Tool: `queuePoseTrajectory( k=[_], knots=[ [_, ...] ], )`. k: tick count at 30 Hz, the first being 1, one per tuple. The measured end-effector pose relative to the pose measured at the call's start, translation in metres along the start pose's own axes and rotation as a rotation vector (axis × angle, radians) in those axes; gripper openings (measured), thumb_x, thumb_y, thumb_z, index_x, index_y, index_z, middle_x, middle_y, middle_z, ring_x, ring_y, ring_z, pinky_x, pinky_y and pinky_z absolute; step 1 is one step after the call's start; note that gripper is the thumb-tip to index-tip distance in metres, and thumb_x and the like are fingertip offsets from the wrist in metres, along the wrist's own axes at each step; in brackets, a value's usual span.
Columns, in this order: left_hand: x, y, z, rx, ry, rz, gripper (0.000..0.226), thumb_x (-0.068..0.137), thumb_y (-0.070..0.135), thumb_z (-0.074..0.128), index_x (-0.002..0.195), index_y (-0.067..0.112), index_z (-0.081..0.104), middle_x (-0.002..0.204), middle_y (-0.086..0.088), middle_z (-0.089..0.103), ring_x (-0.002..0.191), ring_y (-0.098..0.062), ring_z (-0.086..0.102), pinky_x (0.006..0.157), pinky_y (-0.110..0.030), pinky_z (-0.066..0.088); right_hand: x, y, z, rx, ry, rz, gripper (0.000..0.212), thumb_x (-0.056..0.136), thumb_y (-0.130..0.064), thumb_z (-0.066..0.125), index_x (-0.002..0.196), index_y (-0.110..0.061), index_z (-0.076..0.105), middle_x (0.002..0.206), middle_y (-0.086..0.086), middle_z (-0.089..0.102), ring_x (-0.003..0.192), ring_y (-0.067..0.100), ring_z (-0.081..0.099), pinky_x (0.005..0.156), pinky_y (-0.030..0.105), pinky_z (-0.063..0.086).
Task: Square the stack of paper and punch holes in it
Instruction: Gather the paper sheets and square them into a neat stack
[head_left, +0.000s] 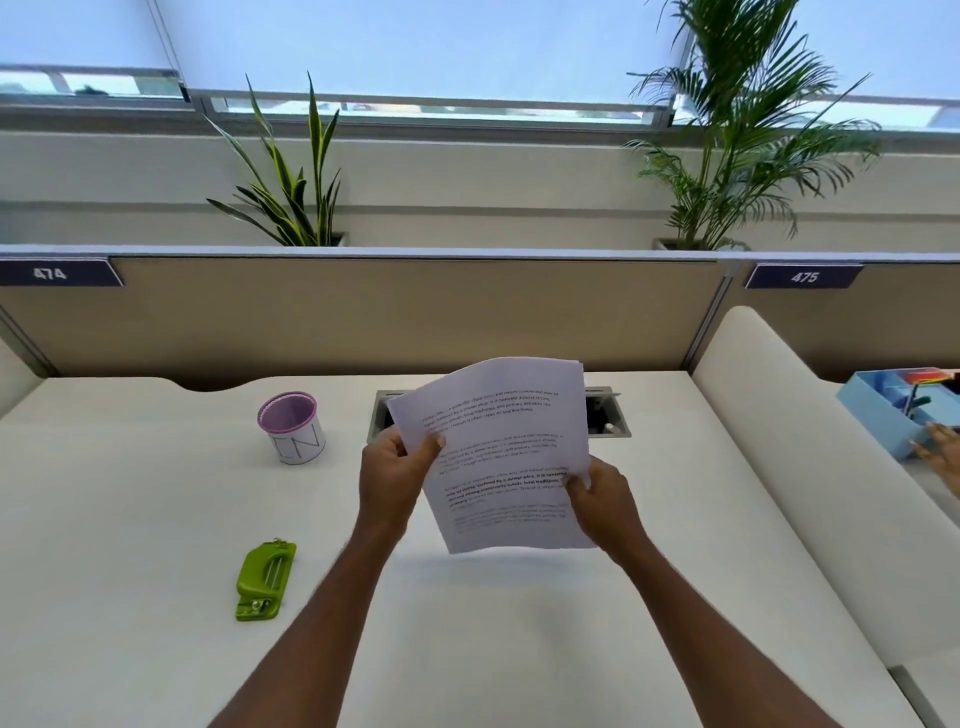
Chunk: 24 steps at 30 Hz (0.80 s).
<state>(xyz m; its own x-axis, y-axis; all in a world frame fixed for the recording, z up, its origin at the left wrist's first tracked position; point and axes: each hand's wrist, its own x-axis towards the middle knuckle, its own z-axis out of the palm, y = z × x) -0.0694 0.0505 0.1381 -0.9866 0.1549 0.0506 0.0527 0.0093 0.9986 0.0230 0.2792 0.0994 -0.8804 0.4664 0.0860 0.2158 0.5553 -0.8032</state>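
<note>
The stack of paper (501, 452) hangs above the surface (156, 493), your left hand (397, 467) and right hand (602, 499) each pinching a side edge. Loosen slightly and tap its bottom edge down before reaching for the green hole punch (265, 582).

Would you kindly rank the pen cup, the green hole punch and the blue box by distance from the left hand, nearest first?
From the left hand:
1. Pen cup, just to its left, farther back on the desk.
2. Green hole punch, left, nearer the person.
3. Blue box, far right, on the next desk.
</note>
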Motion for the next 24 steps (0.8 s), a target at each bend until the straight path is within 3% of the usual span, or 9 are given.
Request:
queuePoseTrajectory(
  k=[3, 6, 8, 10, 14, 17, 20, 24],
  knots=[
    [0.021, 0.026, -0.017, 0.008, -0.014, 0.069, 0.021, 0.077, 0.010, 0.077, 0.085, 0.025, 0.064, 0.080, 0.002, 0.073, 0.069, -0.010, 0.068, 0.055, -0.018, 0.053, 0.009, -0.007, -0.014, -0.084, -0.017, -0.083, 0.033, 0.099, -0.023, 0.041, 0.091, -0.005, 0.067, 0.080, -0.001, 0.064, 0.066, 0.008, 0.058, 0.053, 0.014, 0.040],
    [0.032, 0.045, -0.028, 0.101, -0.034, 0.132, 0.028, 0.074, 0.008, 0.079, 0.083, 0.026, 0.060, 0.082, -0.001, 0.067, 0.063, -0.004, 0.064, 0.049, -0.014, 0.049, 0.016, -0.014, -0.026, -0.114, -0.032, -0.117, 0.023, 0.099, -0.017, 0.045, 0.091, -0.011, 0.066, 0.082, -0.003, 0.063, 0.067, 0.000, 0.056, 0.054, 0.012, 0.040],
    [0.036, 0.054, -0.033, 0.223, -0.059, 0.203, 0.031, 0.073, 0.010, 0.080, 0.086, 0.031, 0.060, 0.085, 0.004, 0.065, 0.065, 0.001, 0.064, 0.046, -0.011, 0.048, 0.019, -0.020, -0.034, -0.133, -0.041, -0.146, 0.021, 0.099, -0.016, 0.046, 0.088, -0.014, 0.064, 0.082, -0.003, 0.063, 0.068, 0.005, 0.058, 0.054, 0.015, 0.042],
    [0.038, 0.061, -0.036, 0.414, -0.117, 0.263, 0.033, 0.074, 0.013, 0.078, 0.094, 0.033, 0.061, 0.085, 0.006, 0.066, 0.069, -0.003, 0.065, 0.046, -0.012, 0.049, 0.020, -0.028, -0.040, -0.173, -0.069, -0.175, 0.020, 0.098, -0.016, 0.046, 0.087, -0.014, 0.063, 0.084, 0.000, 0.067, 0.074, 0.016, 0.064, 0.056, 0.020, 0.048],
    [0.040, 0.071, -0.030, 0.689, -0.304, 0.259, 0.028, 0.076, 0.019, 0.073, 0.102, 0.025, 0.067, 0.081, 0.001, 0.071, 0.075, -0.013, 0.066, 0.061, -0.024, 0.052, 0.022, -0.043, -0.048, -0.356, -0.106, -0.218, 0.021, 0.093, -0.013, 0.048, 0.097, -0.011, 0.068, 0.096, 0.007, 0.074, 0.087, 0.028, 0.067, 0.072, 0.043, 0.059],
    [0.042, 0.077, -0.019, 0.710, -0.335, 0.289, 0.008, 0.077, 0.028, 0.071, 0.084, 0.023, 0.069, 0.071, 0.005, 0.070, 0.065, -0.009, 0.062, 0.055, -0.021, 0.044, 0.022, -0.056, -0.049, -0.470, -0.173, -0.227, 0.017, 0.090, -0.014, 0.049, 0.089, -0.018, 0.066, 0.090, 0.002, 0.073, 0.083, 0.024, 0.066, 0.071, 0.043, 0.059],
    [0.042, 0.072, -0.010, 0.638, -0.390, 0.242, 0.025, 0.075, 0.031, 0.071, 0.062, 0.011, 0.064, 0.054, 0.008, 0.061, 0.050, -0.003, 0.050, 0.050, -0.023, 0.038, 0.023, -0.062, -0.050, -0.495, -0.205, -0.230, 0.019, 0.090, -0.017, 0.048, 0.083, -0.024, 0.064, 0.087, -0.003, 0.071, 0.081, 0.020, 0.065, 0.070, 0.042, 0.059],
    [0.042, 0.060, -0.014, 0.506, -0.289, 0.170, 0.035, 0.069, 0.041, 0.070, 0.064, 0.007, 0.066, 0.055, 0.000, 0.064, 0.049, -0.004, 0.052, 0.053, -0.026, 0.039, 0.033, -0.053, -0.072, -0.411, -0.283, -0.144, 0.011, 0.083, -0.028, 0.059, 0.077, -0.024, 0.068, 0.080, -0.006, 0.070, 0.078, 0.015, 0.066, 0.070, 0.036, 0.056]
  ],
)
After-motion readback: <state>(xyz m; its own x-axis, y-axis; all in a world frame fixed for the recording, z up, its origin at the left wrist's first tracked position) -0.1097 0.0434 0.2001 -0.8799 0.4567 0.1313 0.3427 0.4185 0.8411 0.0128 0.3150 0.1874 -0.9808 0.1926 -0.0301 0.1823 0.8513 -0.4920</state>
